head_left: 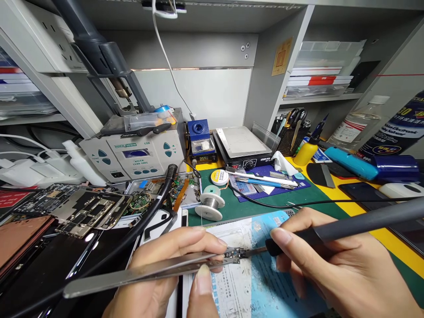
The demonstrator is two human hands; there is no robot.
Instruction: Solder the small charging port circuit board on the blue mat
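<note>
Between the fingers of my left hand (165, 274) is a pair of metal tweezers (132, 276), its tips closed around a small circuit board (234, 255). My right hand (331, 265) grips a black soldering iron (351, 223) like a pen. The iron's metal tip (256, 251) points left and meets the board's right end; whether it touches is too small to tell. Under both hands lies a stained white and blue printed sheet (265, 282). Just beyond my left hand stands a spool of solder wire (211, 203), a thin strand hanging toward my fingers.
A hot-air station (139, 152) stands at the back left, its black hose (132, 234) crossing the left side. Dismantled phone parts (82, 212) lie there. Behind are a soldering station (202, 148) and a heating plate (245, 143). A yellow bottle (306, 152) stands right.
</note>
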